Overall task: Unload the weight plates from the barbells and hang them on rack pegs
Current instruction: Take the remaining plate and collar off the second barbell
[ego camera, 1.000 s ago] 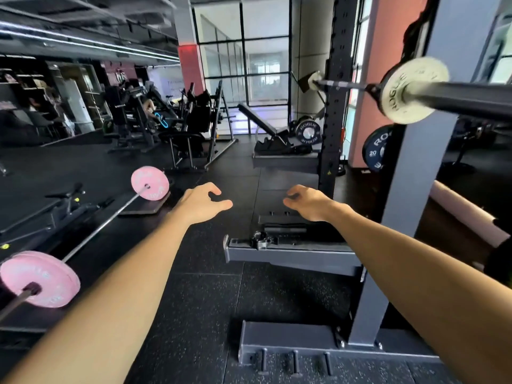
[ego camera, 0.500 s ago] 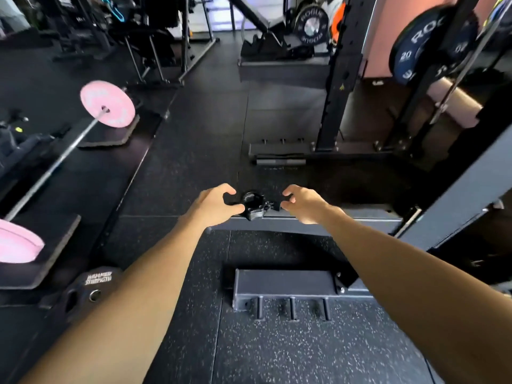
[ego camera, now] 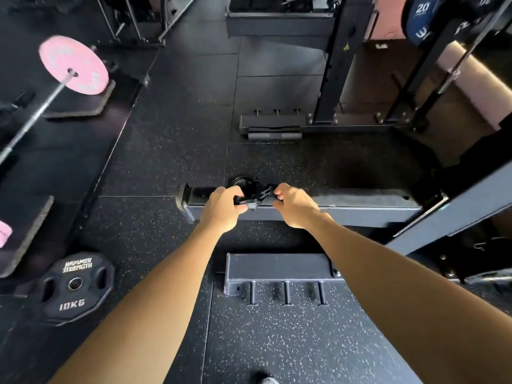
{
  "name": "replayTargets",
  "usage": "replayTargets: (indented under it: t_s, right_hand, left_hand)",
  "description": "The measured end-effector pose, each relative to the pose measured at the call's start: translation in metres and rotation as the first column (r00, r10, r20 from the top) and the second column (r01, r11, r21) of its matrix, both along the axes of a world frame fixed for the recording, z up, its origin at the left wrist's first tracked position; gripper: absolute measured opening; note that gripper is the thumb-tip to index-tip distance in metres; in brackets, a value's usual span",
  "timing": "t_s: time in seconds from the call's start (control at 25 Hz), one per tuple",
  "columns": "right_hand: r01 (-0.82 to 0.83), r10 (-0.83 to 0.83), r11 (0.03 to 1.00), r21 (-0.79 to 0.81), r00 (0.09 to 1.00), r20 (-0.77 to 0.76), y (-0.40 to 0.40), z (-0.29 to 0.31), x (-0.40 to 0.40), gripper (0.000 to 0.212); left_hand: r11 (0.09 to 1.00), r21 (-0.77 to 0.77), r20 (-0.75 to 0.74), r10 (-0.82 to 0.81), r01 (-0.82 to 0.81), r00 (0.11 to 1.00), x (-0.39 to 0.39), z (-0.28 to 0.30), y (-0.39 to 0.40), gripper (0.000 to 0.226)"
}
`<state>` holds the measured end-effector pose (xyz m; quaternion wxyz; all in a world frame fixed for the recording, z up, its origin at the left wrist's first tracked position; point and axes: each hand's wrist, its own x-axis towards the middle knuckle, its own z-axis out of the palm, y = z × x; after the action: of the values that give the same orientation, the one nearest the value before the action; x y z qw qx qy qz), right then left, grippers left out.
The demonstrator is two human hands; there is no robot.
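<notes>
Left hand grips black barbell collar on rack base beam. Right hand fingers curled at collar's lever; grasp unclear.

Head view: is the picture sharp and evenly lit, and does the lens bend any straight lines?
Head view: mostly sharp, the 10KG plate lettering reads clearly; wide-angle lens bows the grey rack beam and stretches both forearms; floor is dark, top right by the blue 20 plate is brighter; black collar between left hand and right hand lacks detail.
</notes>
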<state>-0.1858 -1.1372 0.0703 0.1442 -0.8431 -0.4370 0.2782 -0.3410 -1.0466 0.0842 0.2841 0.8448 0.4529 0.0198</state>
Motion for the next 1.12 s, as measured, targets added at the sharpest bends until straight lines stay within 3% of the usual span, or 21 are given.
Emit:
replayTargets:
  t_s: [0.32,0.44,0.68,0.84,1.12]
  right_hand:
    - [-0.010,0.006,0.992,0.124,0.999,0.034,-0.024,0.062,-0.018,0.020]
    - [-0.027,0.008,0.974,0.226,0.997,0.082,-0.054,0.100,-0.036,0.017]
    - [-0.057,0.027,0.886,0.461,0.997,0.072,-0.157,0.187,-0.099,0.015]
    - [0.043,-0.014,0.816,0.577,0.998,-0.055,-0.234,0.257,-0.141,0.025]
    - [-0.011,0.049,0.795,0.607,0.998,-0.046,-0.335,0.377,-0.174,0.047]
  left_hand:
    - [0.996,-0.089,0.102,0.023,-0.014,0.995,-0.031,0.069,-0.029,0.022]
    - [0.978,-0.206,0.252,0.067,-0.013,0.965,-0.057,0.104,-0.058,0.020]
    - [0.972,-0.230,0.431,0.067,0.038,0.900,-0.132,0.193,-0.162,0.016]
    - [0.952,-0.296,0.518,0.093,0.076,0.850,-0.175,0.267,-0.237,0.025]
    - [0.919,-0.356,0.642,0.111,0.168,0.759,-0.203,0.384,-0.333,0.016]
